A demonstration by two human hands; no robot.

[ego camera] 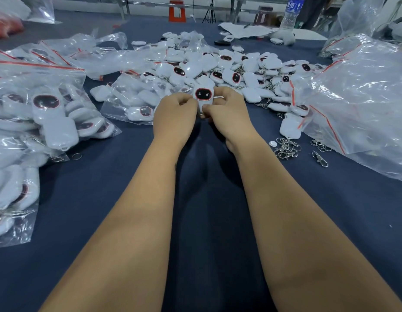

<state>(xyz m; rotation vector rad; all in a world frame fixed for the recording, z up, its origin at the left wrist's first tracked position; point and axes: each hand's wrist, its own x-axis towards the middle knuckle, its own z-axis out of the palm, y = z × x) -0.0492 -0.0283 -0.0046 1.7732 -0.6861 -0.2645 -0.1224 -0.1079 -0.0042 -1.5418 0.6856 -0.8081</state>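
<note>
**Site:** small packing and assembly workshop, work done by hand.
- **Desk** (105,199): covered in dark blue cloth.
- **Heap of key fobs** (218,64): identical white pieces with red-ringed dark button panels, lying loose at mid-desk.
- **Filled zip bags** (37,104): clear, with red seal strips, holding the same fobs, on the left.
- **Stack of clear bags** (353,97): on the right.
- **Key rings and clasps** (286,148): loose metal, lying on the cloth just beside the right-hand stack.
- **Single fob** (203,95): pinched between left hand (175,115) and right hand (227,113), showing piece-by-piece manual work.
- **Background:** water bottle (291,14), sheets of paper (245,29), orange stool (177,11) and metal table legs (124,5).
</note>
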